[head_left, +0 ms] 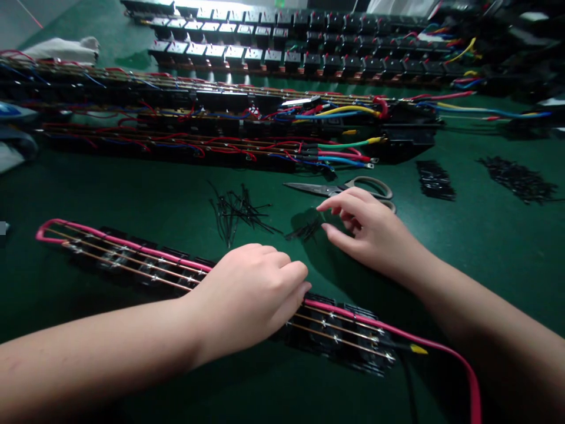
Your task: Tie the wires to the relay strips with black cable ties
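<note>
My left hand (260, 288) is closed over the middle of a black socket strip (335, 338) with thin copper rods, its fingertips hidden on the far side. A thick red cable (176, 256) runs along the strip's far edge, loops at the left end and trails off to the lower right. Black ties hold the cable at points. Nothing shows in my right hand (362, 229), whose thumb and forefinger are apart above a small heap of black cable tie pieces (306, 228). Left of that lies a loose pile of black cable ties (241, 209).
Scissors (326, 188) lie just behind my right hand. More black ties sit in a bundle (435, 179) and a heap (518, 176) at the right. Wired strips (212, 144) and strips with rows of modules (265, 56) stretch across the back of the green table (145, 194).
</note>
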`<action>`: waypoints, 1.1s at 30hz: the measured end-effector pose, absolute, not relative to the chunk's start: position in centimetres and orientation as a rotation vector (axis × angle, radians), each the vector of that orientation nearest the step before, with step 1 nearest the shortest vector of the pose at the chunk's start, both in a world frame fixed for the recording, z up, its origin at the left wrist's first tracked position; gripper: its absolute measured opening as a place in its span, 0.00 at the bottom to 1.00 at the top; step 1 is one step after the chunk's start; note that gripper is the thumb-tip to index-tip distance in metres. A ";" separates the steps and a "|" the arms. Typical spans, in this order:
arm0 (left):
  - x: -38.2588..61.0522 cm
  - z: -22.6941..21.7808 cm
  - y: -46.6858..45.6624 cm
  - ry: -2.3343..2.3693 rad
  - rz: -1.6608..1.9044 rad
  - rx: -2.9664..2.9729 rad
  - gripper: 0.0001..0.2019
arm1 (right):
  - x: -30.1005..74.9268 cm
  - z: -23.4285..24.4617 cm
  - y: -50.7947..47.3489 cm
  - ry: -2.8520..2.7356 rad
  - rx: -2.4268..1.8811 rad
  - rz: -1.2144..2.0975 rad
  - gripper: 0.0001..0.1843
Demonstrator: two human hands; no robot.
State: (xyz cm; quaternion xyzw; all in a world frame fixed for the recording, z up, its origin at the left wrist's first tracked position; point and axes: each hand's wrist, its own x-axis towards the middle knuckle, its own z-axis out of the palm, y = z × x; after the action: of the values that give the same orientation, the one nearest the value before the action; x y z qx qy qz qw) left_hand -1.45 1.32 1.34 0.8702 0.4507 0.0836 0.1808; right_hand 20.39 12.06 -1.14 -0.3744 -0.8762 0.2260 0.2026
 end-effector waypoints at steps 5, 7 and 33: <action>-1.3 1.3 1.4 1.267 0.217 2.465 0.16 | 20.8 -1.2 12.1 -2.758 -0.558 0.223 0.17; -1.3 1.3 1.4 1.264 0.212 2.460 0.16 | 20.6 -1.1 12.0 -2.814 -0.509 0.128 0.17; -1.2 1.2 1.4 1.289 0.203 2.410 0.18 | 13.2 3.6 12.7 -3.526 -0.852 0.128 0.08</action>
State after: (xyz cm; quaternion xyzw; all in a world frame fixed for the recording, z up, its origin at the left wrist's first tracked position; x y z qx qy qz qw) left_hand -1.21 1.40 1.23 0.8619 0.4608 0.0727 0.1991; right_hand 13.17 12.70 3.62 -0.2278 -0.9426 0.0343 -0.2419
